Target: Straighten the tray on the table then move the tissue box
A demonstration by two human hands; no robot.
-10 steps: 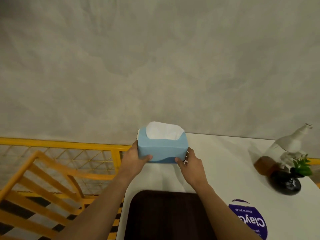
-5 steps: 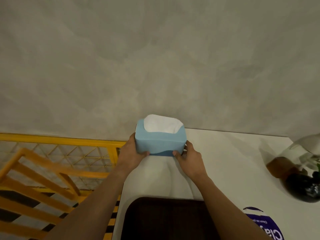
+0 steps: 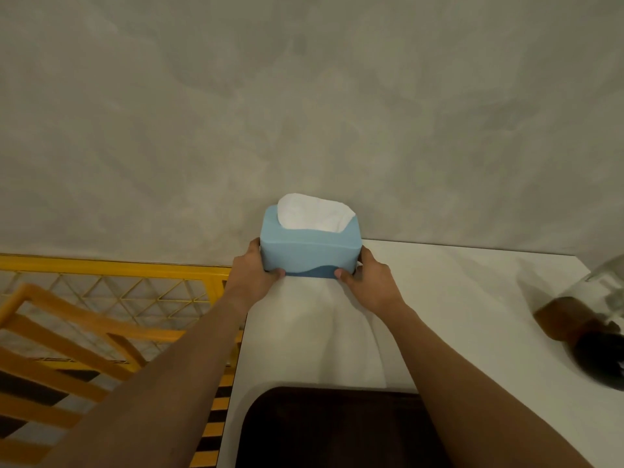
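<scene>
A light blue tissue box [image 3: 309, 253] with white tissue showing at its top sits at the far left corner of the white table [image 3: 456, 298], close to the grey wall. My left hand [image 3: 252, 270] grips its left end and my right hand [image 3: 369, 282] grips its right end, thumbs on the front face. A dark brown tray [image 3: 337, 430] lies on the table at the near edge, between my forearms, its sides square to the table edge; its near part is cut off by the frame.
A grey wall [image 3: 304, 113] rises right behind the table. A yellow mesh railing [image 3: 118, 282] and an orange wooden chair back [image 3: 60, 339] stand to the left. A blurred glass bottle and dark vase [image 3: 587, 319] sit at the table's right side.
Both hands have carried the tissue box farther back toward the wall at the table's far left corner. The view has shifted left, pushing the bottle and vase toward the right edge.
</scene>
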